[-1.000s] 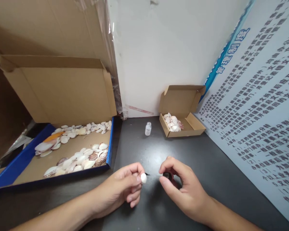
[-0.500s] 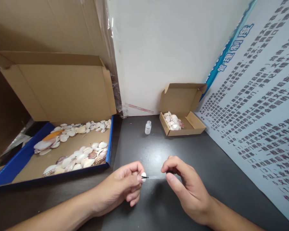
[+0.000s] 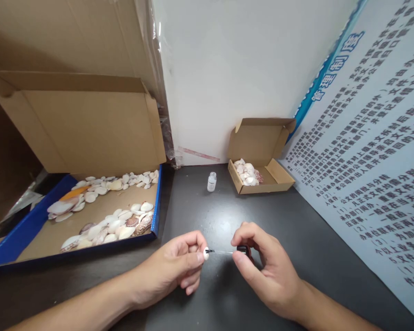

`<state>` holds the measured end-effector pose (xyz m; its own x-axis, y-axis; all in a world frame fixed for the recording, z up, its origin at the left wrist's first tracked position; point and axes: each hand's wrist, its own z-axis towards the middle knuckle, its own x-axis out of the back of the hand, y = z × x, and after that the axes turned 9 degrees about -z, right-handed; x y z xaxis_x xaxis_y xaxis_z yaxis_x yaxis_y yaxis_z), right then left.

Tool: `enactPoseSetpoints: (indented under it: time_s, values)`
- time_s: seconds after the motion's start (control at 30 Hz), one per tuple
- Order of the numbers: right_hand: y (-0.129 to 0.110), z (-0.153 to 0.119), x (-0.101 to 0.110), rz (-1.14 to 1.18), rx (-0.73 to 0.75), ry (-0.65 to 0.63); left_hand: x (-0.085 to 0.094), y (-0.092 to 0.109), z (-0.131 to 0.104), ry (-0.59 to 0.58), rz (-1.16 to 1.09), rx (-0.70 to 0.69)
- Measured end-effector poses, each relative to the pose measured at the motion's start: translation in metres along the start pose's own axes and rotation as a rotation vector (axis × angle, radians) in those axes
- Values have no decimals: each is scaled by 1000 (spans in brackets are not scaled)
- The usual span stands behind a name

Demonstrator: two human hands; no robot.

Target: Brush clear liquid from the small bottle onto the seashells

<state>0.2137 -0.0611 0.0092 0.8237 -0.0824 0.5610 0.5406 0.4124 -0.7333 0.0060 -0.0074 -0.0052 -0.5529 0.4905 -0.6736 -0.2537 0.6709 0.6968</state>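
Observation:
Between thumb and fingers, my left hand [image 3: 183, 263] pinches a small white seashell [image 3: 206, 253] above the dark table. My right hand [image 3: 267, 271] is closed around the black cap of a thin clear-stemmed brush applicator [image 3: 224, 252]. Its dark tip lies against the shell. Beyond my hands a small clear glass bottle [image 3: 211, 182] with a white label stands upright and uncapped.
At the left sits a blue-edged cardboard box [image 3: 155, 216] holding rows of shells [image 3: 113, 225], its lid raised. A smaller open cardboard box [image 3: 269, 187] with shells [image 3: 247, 174] stands at the back right. A printed board [image 3: 372, 151] borders the right side.
The brush's stem has tilted slightly, and more of its black cap shows in my right hand. My left hand and the shell have barely moved.

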Motion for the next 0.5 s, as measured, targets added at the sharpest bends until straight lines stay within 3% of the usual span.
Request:
enactPoseSetpoints:
  time_s: [0.5]
  values:
    - [-1, 1, 1, 1, 38, 11, -1, -1, 1, 4, 23, -22]
